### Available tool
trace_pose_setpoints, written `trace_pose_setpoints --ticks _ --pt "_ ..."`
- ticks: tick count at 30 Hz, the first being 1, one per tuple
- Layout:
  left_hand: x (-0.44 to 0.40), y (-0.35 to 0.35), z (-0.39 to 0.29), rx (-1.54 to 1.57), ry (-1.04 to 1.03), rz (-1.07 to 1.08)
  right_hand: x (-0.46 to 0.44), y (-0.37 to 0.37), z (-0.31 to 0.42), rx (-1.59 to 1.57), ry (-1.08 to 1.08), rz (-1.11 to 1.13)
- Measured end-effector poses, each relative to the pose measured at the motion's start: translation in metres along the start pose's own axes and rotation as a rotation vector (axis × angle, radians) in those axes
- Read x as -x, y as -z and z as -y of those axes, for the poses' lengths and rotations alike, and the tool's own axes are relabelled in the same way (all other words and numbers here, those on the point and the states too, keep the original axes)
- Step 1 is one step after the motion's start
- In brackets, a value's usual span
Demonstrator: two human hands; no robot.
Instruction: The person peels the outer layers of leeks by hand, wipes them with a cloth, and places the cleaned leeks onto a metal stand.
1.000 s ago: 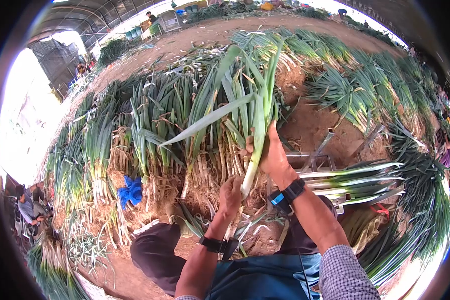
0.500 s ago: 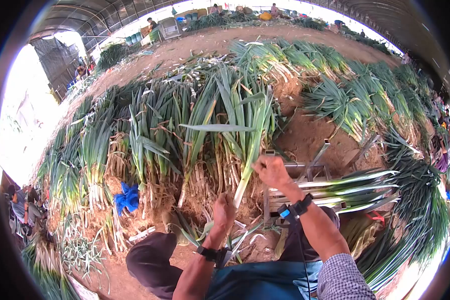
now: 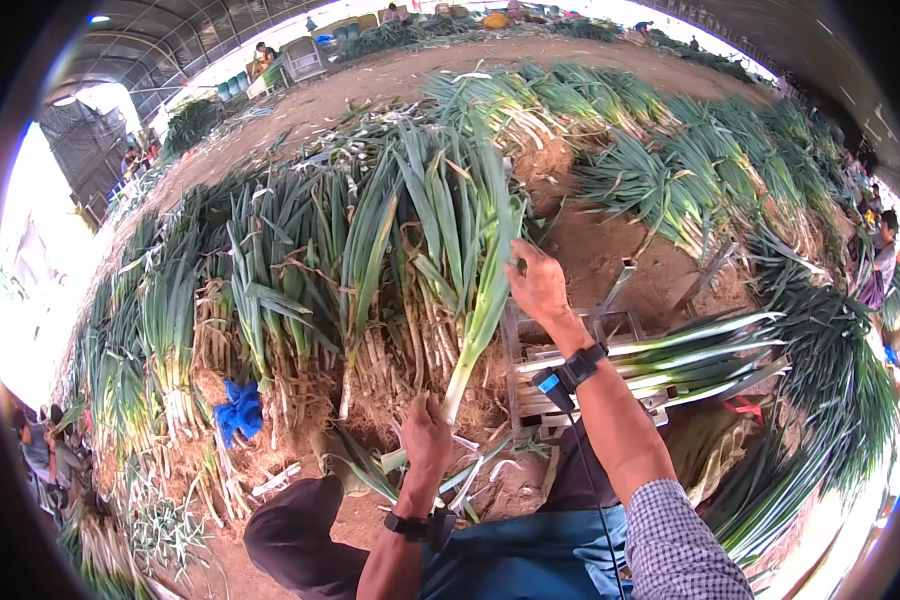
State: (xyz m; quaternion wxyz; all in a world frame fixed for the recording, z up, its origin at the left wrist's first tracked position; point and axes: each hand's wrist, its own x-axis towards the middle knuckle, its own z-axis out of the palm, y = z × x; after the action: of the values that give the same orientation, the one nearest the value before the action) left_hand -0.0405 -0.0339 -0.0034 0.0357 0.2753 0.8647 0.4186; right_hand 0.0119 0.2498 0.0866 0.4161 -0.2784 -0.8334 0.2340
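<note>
A leek (image 3: 480, 330) slants upward in front of me, pale stalk low and green leaves high. My left hand (image 3: 426, 437) is closed around its white lower end, and the root end is hidden. Higher up, my right hand (image 3: 540, 288) has curled fingers at the right edge of the leek's leaves, thumb and forefinger close together on that edge. Behind it stand rows of uncleaned leeks (image 3: 290, 260) with brown, dirty roots. To the right, several cleaned leeks (image 3: 670, 362) with white stalks lie across a metal frame (image 3: 515, 390).
A blue cloth (image 3: 238, 410) lies on the roots at left. Leaf scraps (image 3: 470, 480) litter the ground by my legs. More leek bundles (image 3: 660, 200) spread over the bare soil at the right, and a long pile of leeks (image 3: 830, 390) curves beside the frame. Other people are farther off.
My right hand has moved up along the leek from its stalk to its leaves. The left hand keeps its hold low down. The leek stands more upright, and the whole view has shifted slightly.
</note>
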Motion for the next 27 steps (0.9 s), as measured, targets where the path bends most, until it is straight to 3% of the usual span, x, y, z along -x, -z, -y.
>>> trace_pose_setpoints --ticks 1,4,6,7,8,9,10,11,13,15,19,21,24,25,26,27 --pt "0.002 -0.001 0.003 0.025 0.016 0.004 -0.001 0.003 -0.003 0.015 0.005 0.015" --pt "0.002 -0.004 -0.003 0.068 0.006 -0.018 0.004 0.002 -0.015 -0.074 0.071 -0.223" --pt "0.005 -0.001 -0.012 0.071 -0.042 -0.039 0.010 -0.001 -0.022 -0.196 -0.127 -0.247" --pt "0.002 -0.013 0.003 0.187 0.049 -0.012 0.008 -0.042 -0.069 -0.290 0.126 -0.505" --pt "0.004 -0.010 -0.003 0.128 -0.047 -0.065 0.014 -0.007 -0.035 -0.195 -0.052 -0.293" --pt "0.004 -0.011 0.000 0.117 -0.035 -0.026 0.018 0.031 0.011 -0.664 -0.522 -0.062" --pt "-0.001 -0.033 0.029 0.412 0.096 0.038 0.012 0.024 -0.001 -0.284 -0.282 -0.238" --pt "-0.006 -0.034 0.025 0.413 0.064 0.067 0.006 0.014 -0.017 -0.091 -0.070 -0.421" --pt "-0.005 -0.023 0.004 0.277 -0.043 0.071 0.001 0.021 -0.026 -0.163 -0.033 -0.302" --pt "-0.007 -0.018 0.004 0.389 0.040 0.123 0.001 0.024 -0.018 -0.142 0.047 -0.507" --pt "-0.020 -0.016 0.009 0.430 0.233 0.131 0.020 0.053 0.013 -0.220 -0.158 -0.354" --pt "-0.025 -0.013 0.008 0.378 0.154 0.131 0.036 0.054 0.017 -0.219 -0.222 -0.195" --pt "-0.018 -0.009 -0.013 0.292 0.107 0.043 0.055 0.030 0.006 -0.717 -0.415 0.136" --pt "-0.016 -0.008 -0.021 0.260 0.107 -0.001 0.054 0.058 0.024 -0.835 -0.472 0.351" --pt "-0.015 -0.019 -0.013 0.279 0.019 0.037 0.063 0.049 0.006 -0.564 -0.055 0.232" --pt "-0.015 -0.033 0.008 0.279 -0.055 0.054 0.069 0.044 0.006 -0.455 0.070 0.186"
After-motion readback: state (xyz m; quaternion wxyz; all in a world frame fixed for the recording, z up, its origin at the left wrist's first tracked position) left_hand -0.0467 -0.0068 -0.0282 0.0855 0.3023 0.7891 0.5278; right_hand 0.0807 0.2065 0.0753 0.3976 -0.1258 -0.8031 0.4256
